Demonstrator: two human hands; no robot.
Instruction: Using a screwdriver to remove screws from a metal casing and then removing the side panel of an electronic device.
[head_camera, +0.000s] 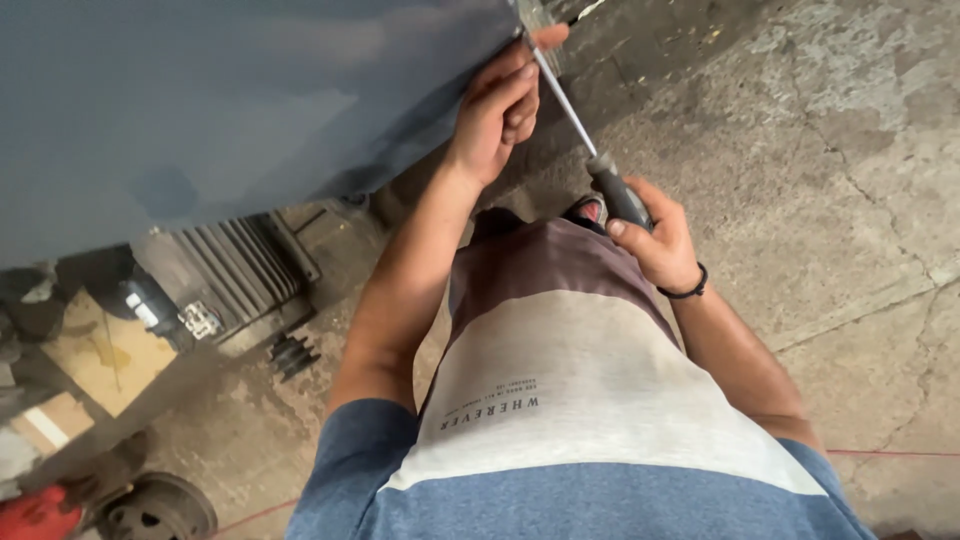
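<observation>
The screwdriver (585, 140) runs slantwise from the right hand (655, 240), whose fingers are wrapped tight round its dark handle, up to the corner of a grey-blue metal panel (230, 100). The left hand (497, 110) is curled against that panel's edge, fingertips pinching the thin shaft near its tip. Below lie a finned motor housing (235, 270) and cracked concrete floor (830, 180).

Cracked concrete floor (850, 150). At left, a ribbed grey motor (235, 270) stands beside a small black finned part (292, 353). A dark wheel (155, 510) and a red object (35, 515) sit bottom left.
</observation>
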